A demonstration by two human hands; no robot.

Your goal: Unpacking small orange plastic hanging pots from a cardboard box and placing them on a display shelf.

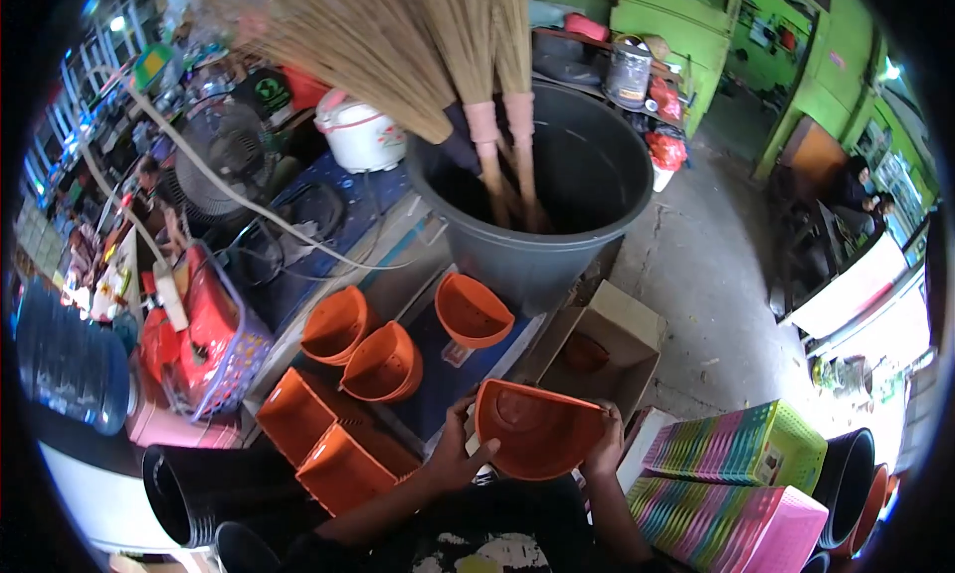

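Observation:
Both hands hold an orange plastic half-round pot by its sides, its opening facing up towards me. My left hand grips the left edge, and my right hand the right edge. Just beyond it, one similar small pot stands on a blue surface. To its left are two small stacks of half-round pots. Larger orange containers lie nested in two rows nearer to me. An open cardboard box right of centre has an orange piece inside.
A large dark grey bin holds several brooms. Stacked coloured plastic baskets are at right, black pots at left. A purple basket, a fan and a white rice cooker stand further left. People sit at far right.

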